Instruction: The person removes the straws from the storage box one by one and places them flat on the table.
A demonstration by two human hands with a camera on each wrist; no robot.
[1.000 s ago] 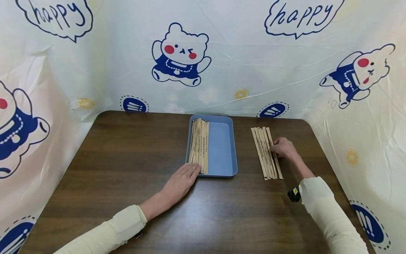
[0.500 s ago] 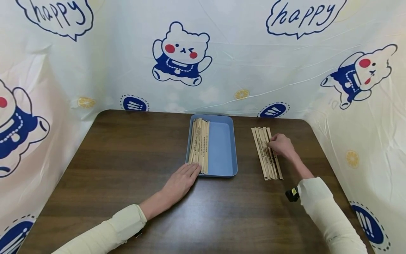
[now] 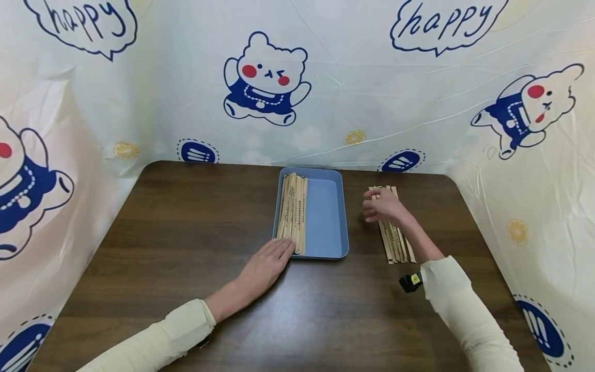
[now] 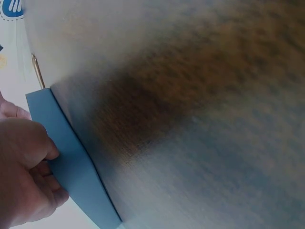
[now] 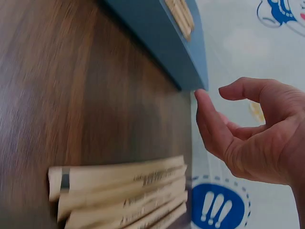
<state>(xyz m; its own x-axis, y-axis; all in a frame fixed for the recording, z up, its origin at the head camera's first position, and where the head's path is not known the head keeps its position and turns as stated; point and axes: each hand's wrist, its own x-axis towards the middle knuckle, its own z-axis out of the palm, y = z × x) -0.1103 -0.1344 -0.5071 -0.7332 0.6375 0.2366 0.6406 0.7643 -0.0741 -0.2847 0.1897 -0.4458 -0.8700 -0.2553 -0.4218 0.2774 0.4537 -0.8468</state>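
Observation:
A blue rectangular tray point(image 3: 325, 217) stands at the back middle of the table, with a bundle of paper-wrapped chopsticks point(image 3: 292, 212) along its left side. My left hand point(image 3: 265, 266) grips the tray's front left corner; the left wrist view shows its curled fingers against the outer tray wall point(image 4: 78, 167). To the right of the tray lies a second row of paper-wrapped chopsticks point(image 3: 397, 245), side by side on the table. Over the far part of this row is my right hand point(image 3: 386, 206), thumb and fingers apart with nothing between them. It hides some of the wrappers.
The brown wooden table point(image 3: 195, 217) reaches back to a light printed curtain point(image 3: 348, 93), which also hangs at both sides. A small black device point(image 3: 411, 282) sits at the right wrist, by the cuff. The tray's right half shows bare blue floor.
My right hand has moved left, from the right edge of the chopstick row across its far part, and its fingers have spread. The left hand and the tray have stayed put.

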